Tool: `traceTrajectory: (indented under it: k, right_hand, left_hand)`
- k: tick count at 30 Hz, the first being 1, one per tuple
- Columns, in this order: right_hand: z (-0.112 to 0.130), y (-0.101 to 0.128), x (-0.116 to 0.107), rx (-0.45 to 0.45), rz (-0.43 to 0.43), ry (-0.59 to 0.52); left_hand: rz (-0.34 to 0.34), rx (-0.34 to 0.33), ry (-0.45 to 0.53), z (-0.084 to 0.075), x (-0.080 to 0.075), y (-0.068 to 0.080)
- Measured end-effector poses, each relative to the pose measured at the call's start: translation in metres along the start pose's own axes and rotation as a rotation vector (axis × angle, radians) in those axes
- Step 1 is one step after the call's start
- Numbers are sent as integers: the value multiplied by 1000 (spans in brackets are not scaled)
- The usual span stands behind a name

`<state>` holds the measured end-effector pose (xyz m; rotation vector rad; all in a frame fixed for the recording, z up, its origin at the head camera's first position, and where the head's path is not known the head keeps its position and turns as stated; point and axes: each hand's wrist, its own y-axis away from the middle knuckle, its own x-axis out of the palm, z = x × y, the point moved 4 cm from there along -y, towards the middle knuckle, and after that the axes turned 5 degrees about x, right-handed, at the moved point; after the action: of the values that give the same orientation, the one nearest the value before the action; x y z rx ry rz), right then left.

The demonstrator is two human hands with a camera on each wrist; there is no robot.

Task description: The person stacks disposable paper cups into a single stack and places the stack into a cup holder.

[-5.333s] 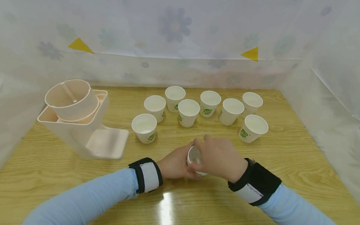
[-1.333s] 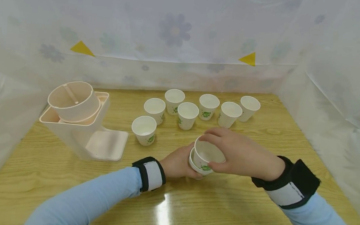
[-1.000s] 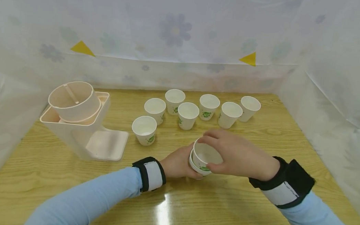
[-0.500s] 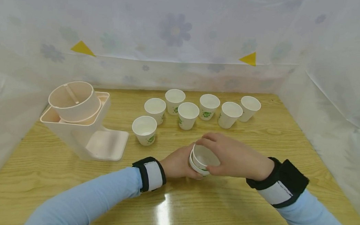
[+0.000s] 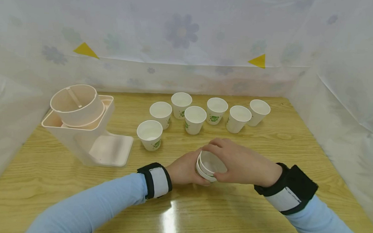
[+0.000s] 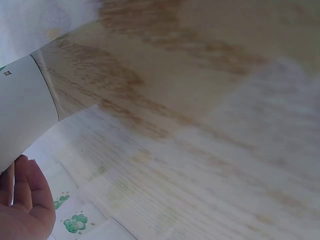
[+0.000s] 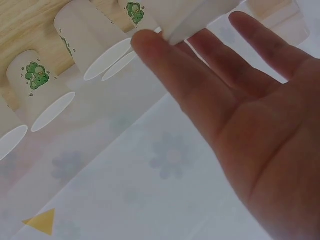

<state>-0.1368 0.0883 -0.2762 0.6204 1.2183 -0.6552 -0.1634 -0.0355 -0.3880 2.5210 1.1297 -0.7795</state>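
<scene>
desk (image 5: 264, 206): light wood with a white flowery curtain round it; everything sits on the far half.
cup holder (image 5: 80, 124): big pinkish plastic stand at about 10 o'clock from the hands. No paper cup in it that I can see.
loose cups (image 5: 195, 119): seven single paper cups with the green print, upright, strung out from 11 to 1 o'clock beyond the hands. None of them nested yet.
stack (image 5: 209, 165): right in the middle of the desk between both hands, tilted toward the camera. I count two rims, one cup seated nearly all the way into the other.
left hand (image 5: 184, 168): fingers wrapped round the outer cup from the 9 o'clock side, holding it steady.
right hand (image 5: 241, 162): fingers and thumb curled over the inner cup's rim from 3 o'clock, pinching it.
progress: I'd say early days, two cups together and seven left out on the desk.
</scene>
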Motion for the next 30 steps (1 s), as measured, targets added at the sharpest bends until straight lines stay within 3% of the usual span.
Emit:
traceTrajectory:
  k: [30]
  right_hand:
    - [-4, -8, 17, 42, 58, -19]
  left_hand:
    - [1, -10, 37, 0, 0, 1]
